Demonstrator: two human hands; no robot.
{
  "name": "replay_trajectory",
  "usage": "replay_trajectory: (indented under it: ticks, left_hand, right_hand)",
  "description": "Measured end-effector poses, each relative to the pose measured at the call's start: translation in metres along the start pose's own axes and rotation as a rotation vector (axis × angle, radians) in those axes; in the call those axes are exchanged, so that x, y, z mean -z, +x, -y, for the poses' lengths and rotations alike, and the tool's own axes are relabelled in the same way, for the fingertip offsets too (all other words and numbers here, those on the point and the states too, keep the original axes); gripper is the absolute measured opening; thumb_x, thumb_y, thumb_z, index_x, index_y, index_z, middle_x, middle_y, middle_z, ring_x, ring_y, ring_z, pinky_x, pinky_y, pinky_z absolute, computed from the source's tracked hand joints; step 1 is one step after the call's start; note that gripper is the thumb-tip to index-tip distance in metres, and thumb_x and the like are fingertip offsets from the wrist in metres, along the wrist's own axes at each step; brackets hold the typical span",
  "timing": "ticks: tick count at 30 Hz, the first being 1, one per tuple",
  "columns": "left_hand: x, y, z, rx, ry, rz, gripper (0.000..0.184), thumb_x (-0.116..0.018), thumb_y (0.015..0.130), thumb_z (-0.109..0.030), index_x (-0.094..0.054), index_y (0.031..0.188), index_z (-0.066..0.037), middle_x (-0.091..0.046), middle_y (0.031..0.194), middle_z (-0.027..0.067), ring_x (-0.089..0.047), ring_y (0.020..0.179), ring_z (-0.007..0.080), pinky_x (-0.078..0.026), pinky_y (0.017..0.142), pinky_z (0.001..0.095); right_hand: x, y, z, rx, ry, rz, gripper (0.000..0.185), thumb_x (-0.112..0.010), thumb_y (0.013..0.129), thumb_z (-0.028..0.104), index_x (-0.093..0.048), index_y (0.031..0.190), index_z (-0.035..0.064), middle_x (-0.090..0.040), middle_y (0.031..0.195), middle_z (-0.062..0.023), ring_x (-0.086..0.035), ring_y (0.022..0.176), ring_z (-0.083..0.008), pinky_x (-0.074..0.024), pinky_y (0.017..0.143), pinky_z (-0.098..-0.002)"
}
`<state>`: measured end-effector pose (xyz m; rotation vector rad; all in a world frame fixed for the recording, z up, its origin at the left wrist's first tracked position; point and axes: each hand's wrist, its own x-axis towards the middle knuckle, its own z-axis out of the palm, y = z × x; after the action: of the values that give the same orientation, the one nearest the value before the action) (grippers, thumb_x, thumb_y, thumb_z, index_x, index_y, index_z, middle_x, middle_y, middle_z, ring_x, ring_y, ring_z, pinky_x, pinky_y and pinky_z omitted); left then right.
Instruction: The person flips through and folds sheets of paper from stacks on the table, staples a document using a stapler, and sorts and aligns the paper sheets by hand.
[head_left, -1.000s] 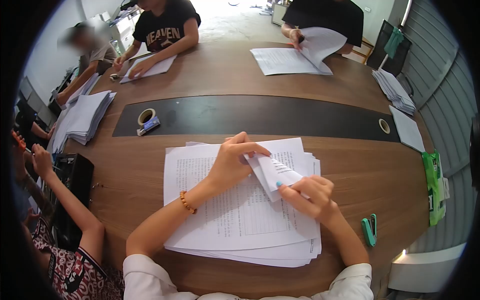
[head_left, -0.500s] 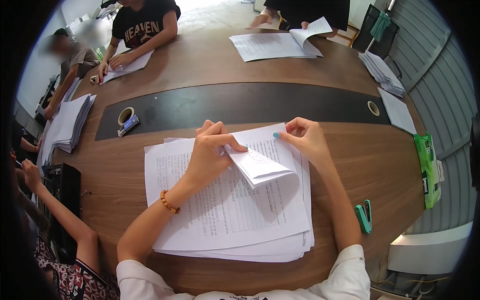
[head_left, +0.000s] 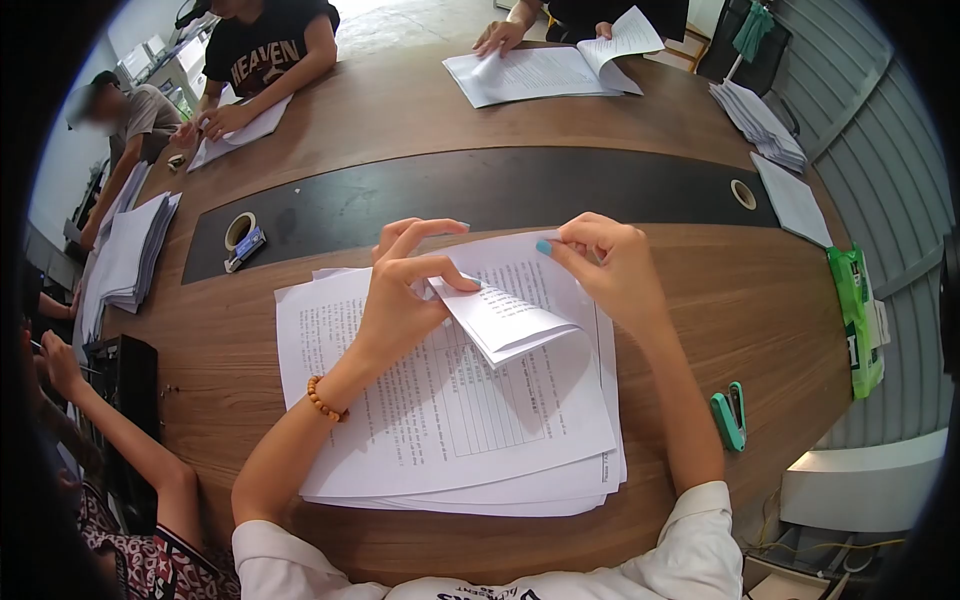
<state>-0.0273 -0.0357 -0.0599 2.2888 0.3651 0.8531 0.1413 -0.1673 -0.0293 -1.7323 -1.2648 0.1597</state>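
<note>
- Far L: tape roll (head_left: 231, 230) sits on the table's dark strip (head_left: 480, 185), well apart from the work; best left alone.
- L hand (head_left: 400, 290): thumb + index appear pinched on the turned-back sheets (head_left: 505, 322), other fingers raised, loose. Hold s/b light but firm, else the curl may spring back or crease.
- Mid: paper stack (head_left: 420, 445) lies on table (head_left: 230, 380) btwn the forearms, edges uneven, turned-back sheets curling over its upper part. Prob. lift L wrist a touch so it doesn't drag the pile askew.
- R hand (head_left: 610, 262): thumb + index look closed on the lower sheet (head_left: 520, 262) nr its upper R corner. Can't tell if >1 sheet is btwn the tips; a small rub w/ thumb shd separate them. Peel gently, no tugging.
- Far R: stapler (head_left: 723, 425) on table, nr R forearm; mind the elbow.
</note>
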Motion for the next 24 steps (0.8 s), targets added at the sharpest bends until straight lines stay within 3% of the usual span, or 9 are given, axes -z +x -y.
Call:
replay_trajectory:
  ticks: [2, 6, 8, 10, 16, 18, 19, 21, 24]
  left_hand:
    - [0.000, 0.000, -0.001, -0.006, 0.002, 0.011, 0.024, -0.073, 0.051, 0.000, -0.067, 0.065, -0.018, -0.053, 0.111, -0.0013, -0.036, 0.108, 0.0229, -0.026, 0.091, 0.0366]
    - [0.001, 0.001, 0.000, -0.002, -0.053, 0.012, 0.019, -0.072, 0.051, 0.001, -0.066, 0.061, -0.014, -0.060, 0.089, -0.0018, -0.044, 0.096, 0.0189, -0.031, 0.087, 0.0344]
    - [0.003, 0.002, 0.003, 0.000, -0.091, 0.034, 0.018, -0.071, 0.051, 0.002, -0.065, 0.059, -0.013, -0.061, 0.080, -0.0020, -0.047, 0.091, 0.0173, -0.033, 0.083, 0.0321]
    - [0.003, 0.001, 0.004, 0.126, -0.330, 0.053, 0.017, -0.070, 0.048, 0.005, -0.057, 0.051, -0.006, -0.057, 0.069, -0.0023, -0.047, 0.081, 0.0152, -0.037, 0.069, 0.0252]
    - [0.005, 0.001, 0.008, 0.099, -0.388, 0.080, 0.019, -0.067, 0.045, 0.010, -0.058, 0.050, -0.006, -0.052, 0.061, -0.0013, -0.045, 0.073, 0.0132, -0.036, 0.065, 0.0240]
    - [0.005, 0.001, 0.010, 0.089, -0.386, 0.080, 0.019, -0.067, 0.045, 0.010, -0.058, 0.049, -0.007, -0.052, 0.061, -0.0015, -0.045, 0.073, 0.0134, -0.036, 0.065, 0.0242]
    - [0.004, 0.001, 0.011, 0.077, -0.383, 0.078, 0.019, -0.067, 0.046, 0.009, -0.058, 0.049, -0.007, -0.052, 0.060, -0.0017, -0.045, 0.073, 0.0135, -0.036, 0.065, 0.0243]
    - [0.004, 0.001, 0.010, 0.073, -0.370, 0.075, 0.019, -0.067, 0.045, 0.009, -0.058, 0.049, -0.007, -0.052, 0.060, -0.0020, -0.044, 0.073, 0.0136, -0.036, 0.065, 0.0243]
    - [0.004, 0.001, 0.009, 0.068, -0.351, 0.072, 0.019, -0.068, 0.045, 0.009, -0.058, 0.049, -0.007, -0.051, 0.059, -0.0023, -0.044, 0.073, 0.0135, -0.036, 0.065, 0.0242]
  right_hand:
    - [0.007, 0.001, 0.010, -0.084, 0.015, 0.059, 0.007, -0.065, 0.072, 0.010, -0.067, 0.077, 0.0043, -0.059, 0.064, -0.0025, -0.043, 0.051, -0.0079, -0.0345, 0.049, -0.0193]
    - [0.011, 0.002, 0.012, -0.138, 0.177, 0.220, 0.012, -0.062, 0.077, 0.015, -0.066, 0.078, 0.0037, -0.062, 0.068, -0.0048, -0.046, 0.050, -0.0074, -0.0358, 0.050, -0.0187]
    - [0.012, 0.003, 0.011, -0.211, 0.734, 0.278, 0.022, -0.057, 0.082, 0.024, -0.066, 0.078, 0.0033, -0.062, 0.070, -0.0065, -0.049, 0.056, -0.0063, -0.0368, 0.052, -0.0183]
    - [0.015, 0.007, 0.008, -0.211, 0.654, 0.195, 0.025, -0.056, 0.083, 0.026, -0.065, 0.079, 0.0037, -0.062, 0.071, -0.0062, -0.050, 0.058, -0.0069, -0.0374, 0.053, -0.0192]
    - [0.005, 0.006, -0.031, -0.263, 0.184, 0.030, 0.028, -0.060, 0.078, 0.029, -0.064, 0.084, 0.0015, -0.063, 0.075, -0.0063, -0.056, 0.063, -0.0112, -0.0424, 0.057, -0.0226]
    - [-0.002, 0.005, -0.042, 0.003, -0.250, -0.055, 0.028, -0.064, 0.074, 0.028, -0.063, 0.082, 0.0015, -0.063, 0.073, -0.0063, -0.055, 0.060, -0.0105, -0.0437, 0.056, -0.0235]
    - [-0.002, 0.005, -0.044, 0.002, -0.248, -0.056, 0.028, -0.064, 0.074, 0.028, -0.063, 0.082, 0.0015, -0.063, 0.073, -0.0063, -0.055, 0.060, -0.0105, -0.0437, 0.056, -0.0235]
    - [-0.002, 0.007, -0.034, -0.348, -0.019, 0.139, 0.022, -0.068, 0.070, 0.022, -0.064, 0.081, 0.0036, -0.062, 0.070, -0.0039, -0.054, 0.063, -0.0083, -0.0423, 0.059, -0.0216]
    - [-0.004, 0.009, -0.037, -0.360, 0.131, 0.097, 0.017, -0.069, 0.070, 0.018, -0.064, 0.078, 0.0040, -0.061, 0.066, -0.0034, -0.051, 0.057, -0.0076, -0.0401, 0.053, -0.0208]
